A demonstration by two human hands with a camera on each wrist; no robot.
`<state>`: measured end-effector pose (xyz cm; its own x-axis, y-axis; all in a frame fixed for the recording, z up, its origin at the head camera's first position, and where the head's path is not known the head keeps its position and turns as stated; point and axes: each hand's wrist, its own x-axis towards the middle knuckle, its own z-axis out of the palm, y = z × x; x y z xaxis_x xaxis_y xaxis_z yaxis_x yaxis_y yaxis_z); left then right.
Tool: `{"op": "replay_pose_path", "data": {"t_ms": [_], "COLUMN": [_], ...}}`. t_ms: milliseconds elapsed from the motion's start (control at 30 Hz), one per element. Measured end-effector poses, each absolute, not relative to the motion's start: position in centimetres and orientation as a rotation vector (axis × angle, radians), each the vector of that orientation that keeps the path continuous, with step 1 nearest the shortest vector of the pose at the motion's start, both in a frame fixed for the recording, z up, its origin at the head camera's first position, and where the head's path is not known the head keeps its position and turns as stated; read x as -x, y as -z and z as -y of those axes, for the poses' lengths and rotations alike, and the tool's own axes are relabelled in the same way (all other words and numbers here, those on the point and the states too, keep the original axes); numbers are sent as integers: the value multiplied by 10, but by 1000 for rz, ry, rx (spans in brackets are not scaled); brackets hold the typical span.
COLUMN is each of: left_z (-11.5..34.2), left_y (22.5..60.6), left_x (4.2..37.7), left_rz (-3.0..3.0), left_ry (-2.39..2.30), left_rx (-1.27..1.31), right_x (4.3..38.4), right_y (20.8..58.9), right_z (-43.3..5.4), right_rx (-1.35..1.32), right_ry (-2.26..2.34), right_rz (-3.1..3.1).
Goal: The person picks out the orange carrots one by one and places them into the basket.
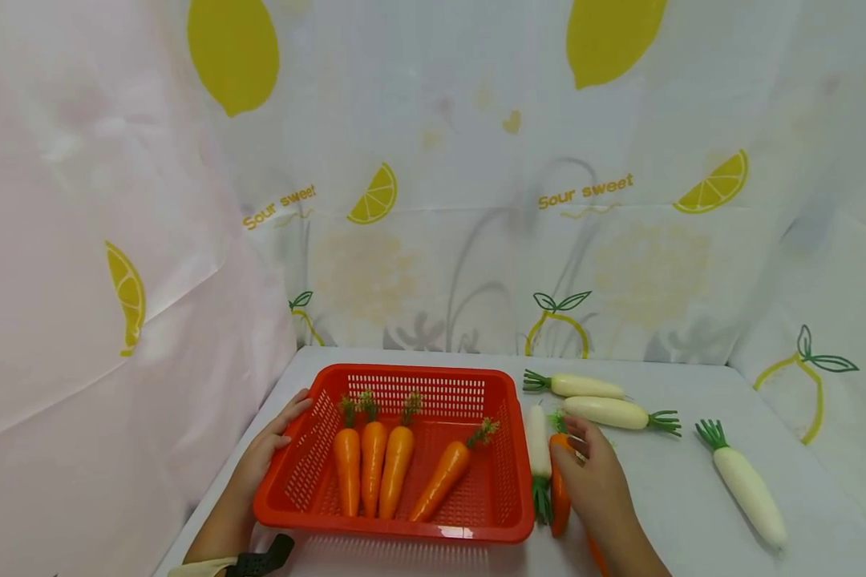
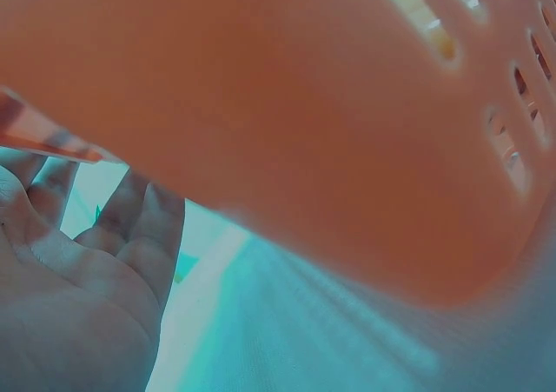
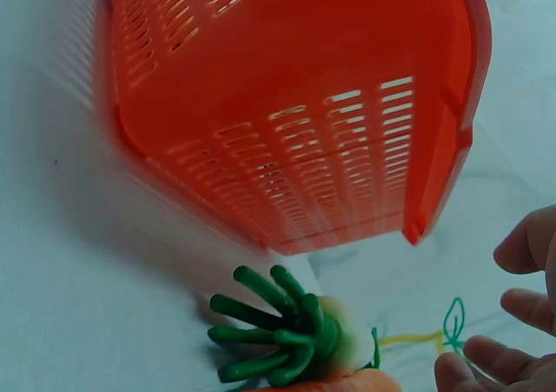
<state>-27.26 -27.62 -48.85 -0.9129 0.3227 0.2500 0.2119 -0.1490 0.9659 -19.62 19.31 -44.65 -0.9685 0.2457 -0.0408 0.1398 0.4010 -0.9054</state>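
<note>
Red basket (image 1: 400, 527) sits on the table between the two hands. Left hand (image 1: 258, 455) is at its left rim, fingers fairly straight and touching, not visibly curled round it. Right hand (image 1: 592, 469) is off the basket's other side, thumb and fingers apart, clamped on nothing visible.

Four carrots (image 1: 439, 482) lie in the basket, right of the left hand, tufts pointing away from the person. Loose carrot (image 1: 560, 497) is on the table just left of the right hand, partly under its thumb side; can't tell if they touch. Second loose carrot (image 1: 596, 553) is mostly hidden by the right forearm.

Near radish (image 1: 538, 441) lies between basket and loose carrot, stalks toward the person. Two radishes (image 1: 606, 412) lie just beyond the right hand. Far radish (image 1: 749, 490) is well apart, to its right.

Left wrist view adds the palm facing the basket's outer wall, fingertips hidden behind it; no carrots identifiable there. Right wrist view adds the slotted outside wall and the gap between thumb and fingers, with green stalks (image 3: 295, 344) near the fingers and a bit of carrot at the bottom edge. Only head view shows the basket contents.

Table (image 1: 664, 489) is white; lemon-print cloth (image 1: 433, 144) hangs behind.
</note>
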Motion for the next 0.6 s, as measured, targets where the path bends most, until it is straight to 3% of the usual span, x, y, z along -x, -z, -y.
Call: {"op": "replay_pose_path", "data": {"t_ms": [600], "left_z": [275], "left_y": [485], "left_x": [270], "left_rz": [-2045], "left_ry": [-2204], "left_rx": [-563], "right_x": [197], "right_y": [459], "right_z": [-212], "right_rx": [438], "right_ry": [-1403], "right_rz": [2734]}}
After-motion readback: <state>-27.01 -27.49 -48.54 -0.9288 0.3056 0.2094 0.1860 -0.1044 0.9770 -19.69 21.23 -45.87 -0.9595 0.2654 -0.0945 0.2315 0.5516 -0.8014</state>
